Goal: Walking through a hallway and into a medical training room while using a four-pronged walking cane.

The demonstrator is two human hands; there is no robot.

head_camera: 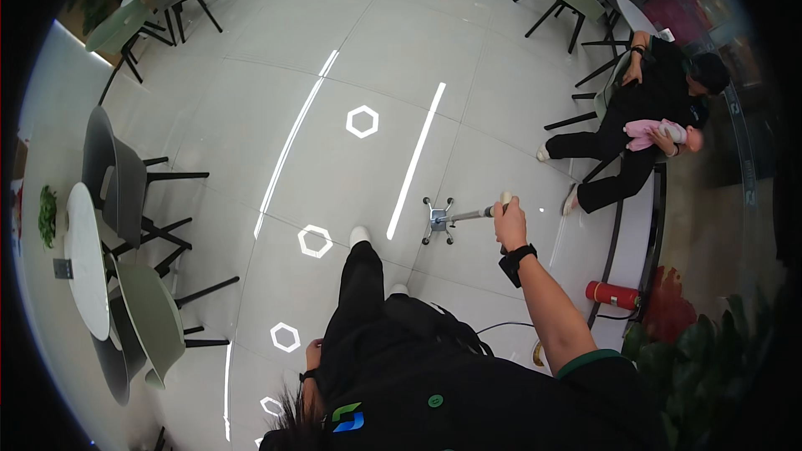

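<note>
My right hand (511, 225) is closed around the pale handle of a metal quad cane (471, 215), out to my right. The cane's small four-footed base (438, 220) stands on the tiled floor. A black watch is on my right wrist. My left hand (314, 354) hangs beside my left thigh, partly hidden by my body, and its fingers cannot be made out clearly. My left shoe (359, 235) is farther forward than my right shoe (398, 289).
Another person (658, 100) sits on the right, holding a doll in pink (651, 133). A red fire extinguisher (613, 295) lies near a leafy plant (708, 351). On the left are a round white table (88, 260), a grey chair (122, 185) and a green chair (149, 313).
</note>
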